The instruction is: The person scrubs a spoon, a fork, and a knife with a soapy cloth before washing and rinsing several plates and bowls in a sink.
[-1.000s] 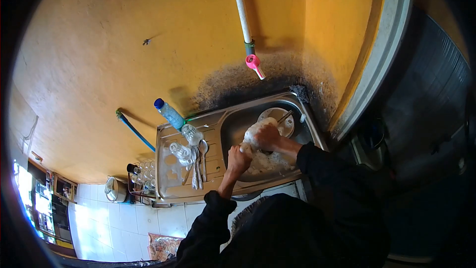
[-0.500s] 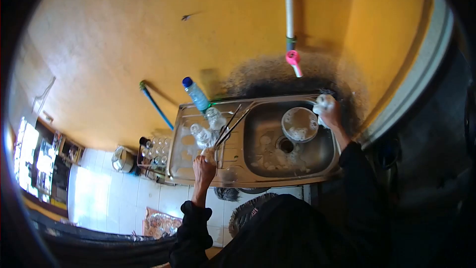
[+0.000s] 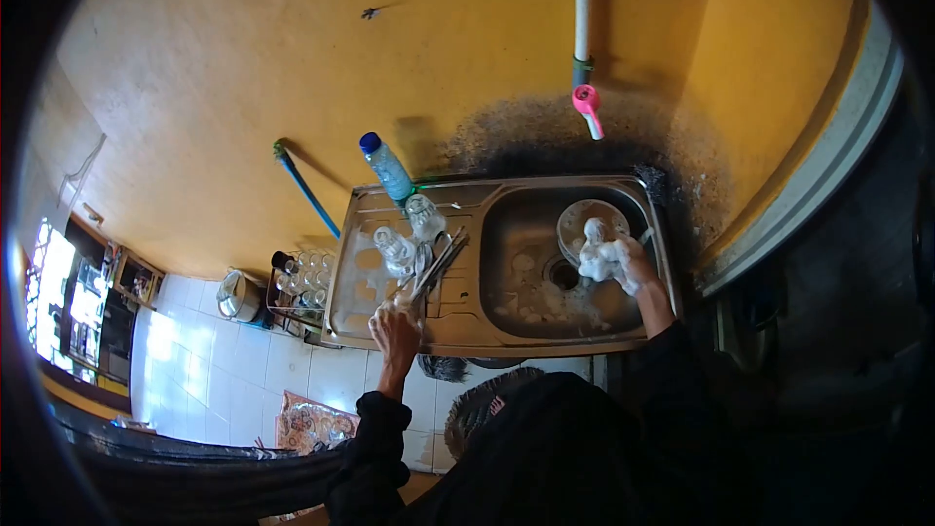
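Note:
My right hand [image 3: 638, 273] is closed on a white wad covered in foam [image 3: 606, 251], its kind hidden by the suds. It is over a round bowl [image 3: 580, 217] of soapy water in the sink basin [image 3: 511, 302], partly covering the bowl. My left hand [image 3: 396, 329], wet with suds, is closed at the lower ends of a bundle of long, thin metal utensils [image 3: 446, 261] on the drainboard. Just beyond the utensils are two clear glasses, one upper glass [image 3: 425, 218] and one lower glass [image 3: 393, 251].
A clear bottle with a blue cap [image 3: 388, 170] stands at the drainboard's back edge. Above the basin hangs a pink tap [image 3: 586, 102] on a white pipe. A blue pipe [image 3: 310, 197] leans from the wall at left. Several glasses fill a rack [image 3: 310, 282] beside a metal pot [image 3: 241, 295].
My right hand has come from the basin's back right corner to over the bowl with the foamy wad. The utensils at my left hand have shifted lower, toward me. The view has shifted slightly.

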`<state>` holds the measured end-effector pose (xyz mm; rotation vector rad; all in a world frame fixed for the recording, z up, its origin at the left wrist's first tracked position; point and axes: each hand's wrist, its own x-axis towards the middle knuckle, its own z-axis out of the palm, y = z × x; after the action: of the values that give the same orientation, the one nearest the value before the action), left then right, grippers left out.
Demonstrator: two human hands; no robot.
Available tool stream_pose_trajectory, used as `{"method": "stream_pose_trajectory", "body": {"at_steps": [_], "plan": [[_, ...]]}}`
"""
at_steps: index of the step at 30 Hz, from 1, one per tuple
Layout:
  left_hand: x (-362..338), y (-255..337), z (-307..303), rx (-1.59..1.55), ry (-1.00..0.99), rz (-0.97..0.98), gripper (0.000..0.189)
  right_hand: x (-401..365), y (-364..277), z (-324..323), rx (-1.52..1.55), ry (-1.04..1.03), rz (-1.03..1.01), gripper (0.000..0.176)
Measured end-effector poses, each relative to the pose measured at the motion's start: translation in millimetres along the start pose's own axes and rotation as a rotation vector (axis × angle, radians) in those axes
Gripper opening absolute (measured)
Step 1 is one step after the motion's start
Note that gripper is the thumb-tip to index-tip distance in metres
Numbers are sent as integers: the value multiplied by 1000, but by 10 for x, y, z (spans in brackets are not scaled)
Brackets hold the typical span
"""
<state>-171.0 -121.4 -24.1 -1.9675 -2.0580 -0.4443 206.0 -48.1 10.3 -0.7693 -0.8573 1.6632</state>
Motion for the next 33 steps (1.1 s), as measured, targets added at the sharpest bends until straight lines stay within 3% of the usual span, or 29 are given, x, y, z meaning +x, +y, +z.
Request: {"method": "stream_pose_trajectory", "body": {"at_steps": [2,4,5,6,7,8,9,11,13,14,16,18,20,21,24,28,31,33], "plan": [[8,77,-104,7,-96,-86,24,70,170,-251,121,79,-37,20],[92,275,-179,-45,-24,-13,27,122,182,-451,434,-228,9,30],[152,404,-218,-87,54,37,30,130,210,-501,512,-50,-11,19],[222,545,-267,-129,133,84,33,125,198,-490,506,-37,-23,19],[354,739,-306,-293,-146,63,35,114,176,-479,706,-88,32,15],[423,964,-204,-419,-60,127,33,96,138,-450,904,-145,88,13],[535,1178,-26,-513,-123,250,29,74,92,-415,1101,-207,145,10],[744,1711,221,-607,-292,242,25,37,7,-352,1490,-339,263,6],[946,2155,556,-506,-417,182,23,27,-31,-327,1873,-487,387,9],[1025,2297,600,-513,-411,195,23,46,-41,-449,1147,-140,149,10],[1147,2535,679,-486,-472,154,21,-184,-156,-362,60,159,-102,15],[1231,2622,824,-421,-425,206,19,-349,-221,-225,-9,267,-169,19],[1315,2654,989,-367,-481,149,19,-385,3,-423,-315,534,-437,20],[1322,2681,932,-352,-444,116,20,-443,33,-681,-47,277,-229,22],[1451,2686,1050,-350,-502,-12,20,-637,-162,-406,-54,321,-249,35],[1580,2595,960,-401,-601,11,30,-624,-45,-481,-209,369,-329,38],[1791,2587,944,-409,-636,86,34,-597,9,-561,-226,354,-327,40],[1884,2670,765,-429,-625,38,35,-602,9,-523,-173,334,-313,42]]}}
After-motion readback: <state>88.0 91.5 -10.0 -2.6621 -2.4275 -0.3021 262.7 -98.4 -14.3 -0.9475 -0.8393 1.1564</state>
